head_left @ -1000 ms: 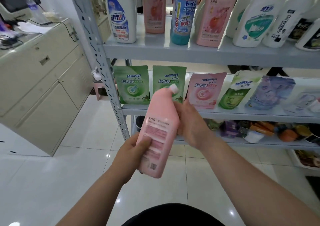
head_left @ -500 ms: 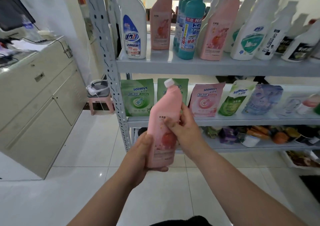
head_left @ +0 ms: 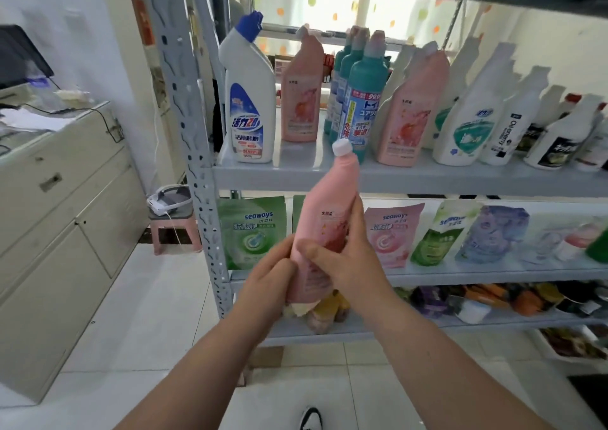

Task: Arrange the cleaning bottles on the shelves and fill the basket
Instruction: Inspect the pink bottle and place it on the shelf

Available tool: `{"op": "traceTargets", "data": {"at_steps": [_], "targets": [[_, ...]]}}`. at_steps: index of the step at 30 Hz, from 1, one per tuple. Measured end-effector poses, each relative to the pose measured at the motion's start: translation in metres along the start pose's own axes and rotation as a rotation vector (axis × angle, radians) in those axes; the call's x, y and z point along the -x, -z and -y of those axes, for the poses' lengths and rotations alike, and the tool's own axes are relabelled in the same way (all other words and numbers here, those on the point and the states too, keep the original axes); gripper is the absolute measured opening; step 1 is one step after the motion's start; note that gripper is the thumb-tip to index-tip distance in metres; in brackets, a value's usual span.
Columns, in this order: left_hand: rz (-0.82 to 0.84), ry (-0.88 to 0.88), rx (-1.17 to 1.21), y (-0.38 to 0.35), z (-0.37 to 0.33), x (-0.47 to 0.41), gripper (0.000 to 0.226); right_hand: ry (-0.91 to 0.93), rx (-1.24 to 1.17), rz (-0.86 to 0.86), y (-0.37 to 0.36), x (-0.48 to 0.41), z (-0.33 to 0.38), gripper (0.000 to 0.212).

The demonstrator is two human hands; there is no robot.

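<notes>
Both of your hands are closed around the lower half of a pink bottle [head_left: 324,229]. Your left hand [head_left: 266,278] curls round its left side near the base, and your right hand [head_left: 348,262] grips it from the right, with the thumb across the front label and the fingers behind. The bottle is held in the air in front of the shelving. It leans slightly, so its white cap [head_left: 342,147] points up and to the right, close to the front edge of the upper shelf [head_left: 427,179]. On that shelf, from the left, stand a white bottle with a blue cap [head_left: 248,100], a matching pink shelf bottle [head_left: 301,100], a cluster of teal bottles [head_left: 365,100], then more pink and white ones. The middle shelf [head_left: 493,276] behind your hands holds upright refill pouches, including a green pouch [head_left: 251,232] and a pink pouch [head_left: 391,235]. To the left of the shelving's grey post [head_left: 187,133] are a small pink stool [head_left: 174,225] and a cream cabinet [head_left: 59,232].
</notes>
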State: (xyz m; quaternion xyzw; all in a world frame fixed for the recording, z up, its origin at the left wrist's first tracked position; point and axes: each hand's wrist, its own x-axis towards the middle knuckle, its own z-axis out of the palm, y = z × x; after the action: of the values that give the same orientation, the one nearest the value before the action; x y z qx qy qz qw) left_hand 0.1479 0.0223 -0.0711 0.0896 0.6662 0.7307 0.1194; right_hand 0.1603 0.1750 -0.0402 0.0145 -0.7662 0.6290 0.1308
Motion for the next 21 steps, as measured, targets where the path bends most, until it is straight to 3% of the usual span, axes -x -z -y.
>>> {"op": "traceTargets", "data": {"at_steps": [7, 11, 16, 21], "targets": [[0.031, -0.175, -0.152, 0.001, -0.070, -0.083, 0.037, 0.159, 0.013, -0.144, -0.002, -0.101, 0.033, 0.125], [-0.161, -0.405, -0.724, 0.026, -0.075, -0.127, 0.040, 0.312, 0.022, -0.250, -0.007, -0.159, 0.037, 0.119], [-0.311, -0.498, -1.385, 0.045, -0.053, -0.152, 0.059, 0.389, 0.129, -0.349, -0.023, -0.213, 0.035, 0.122], [-0.374, -0.573, -1.511, 0.049, -0.035, -0.160, 0.059, 0.381, 0.231, -0.395, -0.034, -0.243, 0.020, 0.126]]}}
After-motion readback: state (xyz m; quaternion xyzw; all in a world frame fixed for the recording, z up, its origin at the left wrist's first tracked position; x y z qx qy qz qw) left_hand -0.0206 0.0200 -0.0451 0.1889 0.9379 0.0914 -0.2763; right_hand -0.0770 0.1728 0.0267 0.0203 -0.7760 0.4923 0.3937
